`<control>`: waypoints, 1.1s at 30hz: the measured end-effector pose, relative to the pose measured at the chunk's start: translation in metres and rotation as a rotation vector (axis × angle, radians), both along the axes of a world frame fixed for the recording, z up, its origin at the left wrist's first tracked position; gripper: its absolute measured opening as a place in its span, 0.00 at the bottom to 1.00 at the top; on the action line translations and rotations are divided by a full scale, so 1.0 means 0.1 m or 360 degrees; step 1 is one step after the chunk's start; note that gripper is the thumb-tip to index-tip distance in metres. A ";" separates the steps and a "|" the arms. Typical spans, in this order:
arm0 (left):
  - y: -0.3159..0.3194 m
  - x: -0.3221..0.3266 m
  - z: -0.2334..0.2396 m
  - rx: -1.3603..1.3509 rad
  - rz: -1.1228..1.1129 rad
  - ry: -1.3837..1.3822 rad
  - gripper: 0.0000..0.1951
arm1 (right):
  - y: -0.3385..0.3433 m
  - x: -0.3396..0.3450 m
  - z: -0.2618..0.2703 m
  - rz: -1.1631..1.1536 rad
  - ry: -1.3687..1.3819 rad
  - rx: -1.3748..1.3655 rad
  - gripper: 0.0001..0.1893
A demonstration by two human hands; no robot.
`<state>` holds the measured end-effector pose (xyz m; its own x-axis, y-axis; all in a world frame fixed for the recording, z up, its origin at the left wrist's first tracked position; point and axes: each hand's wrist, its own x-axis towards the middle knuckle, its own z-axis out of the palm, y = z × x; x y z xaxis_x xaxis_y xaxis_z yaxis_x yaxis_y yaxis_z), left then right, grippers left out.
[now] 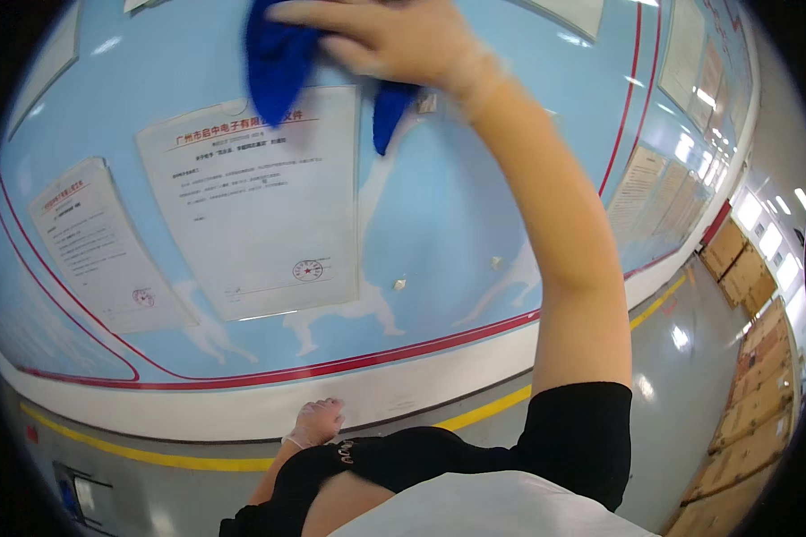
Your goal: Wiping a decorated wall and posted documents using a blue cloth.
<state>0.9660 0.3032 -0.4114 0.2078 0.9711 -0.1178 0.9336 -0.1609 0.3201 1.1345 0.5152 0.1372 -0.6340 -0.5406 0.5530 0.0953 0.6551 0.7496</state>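
My right hand [403, 40], in a thin clear glove, reaches up to the top of the view and grips a blue cloth [275, 67]. Two flaps of the cloth hang down before the light-blue wall panel [443, 201]. One flap overlaps the top of a printed paper notice [275, 221] in a clear sleeve. Low down, close to my body and in front of the white wall base, is my left hand [319, 423], also gloved. Its fingers are curled in, and nothing shows in them.
A second sleeved notice [101, 248] is on the wall to the left. More framed sheets [645, 188] line the wall at right. Wooden crates [745, 409] stand along the right side of the grey floor. A yellow floor line [195, 462] follows the wall.
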 end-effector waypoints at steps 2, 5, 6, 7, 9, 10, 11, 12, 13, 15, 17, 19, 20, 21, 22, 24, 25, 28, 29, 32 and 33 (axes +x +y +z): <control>0.05 -0.02 -0.09 0.0045 -0.0054 0.0012 0.17 | 0.05 0.53 -0.06 -0.0145 0.0012 -0.0205 0.27; 0.09 0.01 -0.13 0.0064 -0.0132 -0.0005 0.16 | 0.23 1.35 -0.25 -0.0406 0.0231 -0.0816 0.27; 0.09 0.02 -0.13 0.0039 -0.0140 -0.0019 0.16 | 0.47 1.51 -0.36 -0.0298 0.0531 -0.0562 0.25; 0.09 0.04 -0.11 0.0050 -0.0152 -0.0022 0.16 | 0.64 1.75 -0.38 -0.0311 0.0662 -0.0458 0.27; 0.05 0.08 -0.09 -0.0057 -0.0138 0.0034 0.16 | 0.70 1.87 -0.51 -0.0310 0.0813 -0.0512 0.25; 0.05 0.04 -0.19 -0.0034 -0.0137 0.0039 0.16 | 0.71 1.88 -0.52 -0.0272 0.0937 -0.0558 0.24; 0.02 -0.03 -0.39 -0.0078 -0.0182 0.0007 0.16 | 0.70 1.90 -0.52 -0.0231 0.1060 -0.0600 0.23; 0.06 -0.07 -0.55 -0.0109 -0.0228 -0.0021 0.16 | 0.69 1.72 -0.50 0.0021 0.1195 -0.0674 0.21; 0.04 -0.08 -0.65 -0.0099 -0.0175 -0.0053 0.15 | 0.72 1.55 -0.49 0.0121 0.1323 -0.0507 0.21; -0.04 0.00 -0.53 -0.0125 -0.0107 0.0022 0.16 | 0.54 1.18 -0.33 0.0355 0.1165 -0.0328 0.21; -0.04 0.07 -0.47 -0.0149 -0.0109 0.0022 0.17 | 0.41 0.74 -0.18 0.0005 0.1394 -0.0269 0.21; -0.06 0.07 -0.50 -0.0193 -0.0098 0.0020 0.18 | 0.28 0.50 -0.04 -0.0229 0.1340 -0.0291 0.28; -0.07 0.08 -0.58 -0.0111 -0.0072 -0.0021 0.18 | 0.23 0.48 0.01 -0.0352 0.1288 -0.0224 0.29; -0.08 0.11 -0.59 -0.0030 -0.0042 -0.0067 0.19 | 0.24 0.46 0.05 -0.0370 0.1257 -0.0185 0.28; -0.07 0.13 -0.59 -0.0031 -0.0049 -0.0068 0.19 | 0.23 0.50 0.08 -0.0359 0.1165 -0.0133 0.28; -0.05 0.18 -0.56 -0.0299 -0.0041 0.0123 0.19 | 0.19 0.59 0.14 -0.0341 0.1069 -0.0084 0.28; -0.03 0.19 -0.57 -0.0299 -0.0031 0.0118 0.19 | 0.16 0.63 0.16 -0.0332 0.0879 0.0012 0.27; 0.03 0.16 -0.56 -0.0574 -0.0134 0.0175 0.25 | 0.13 0.84 0.32 -0.0353 0.0551 0.0147 0.27; 0.05 0.17 -0.54 -0.0372 -0.0104 0.0145 0.22 | 0.17 0.92 0.38 -0.0391 0.0410 0.0183 0.28; 0.11 0.19 -0.39 -0.0117 -0.0010 0.0017 0.19 | 0.36 1.13 0.57 -0.0200 0.0713 0.0074 0.26; 0.10 0.18 -0.35 -0.0059 0.0031 -0.0058 0.18 | 0.56 1.22 0.68 -0.0333 0.0997 -0.0303 0.23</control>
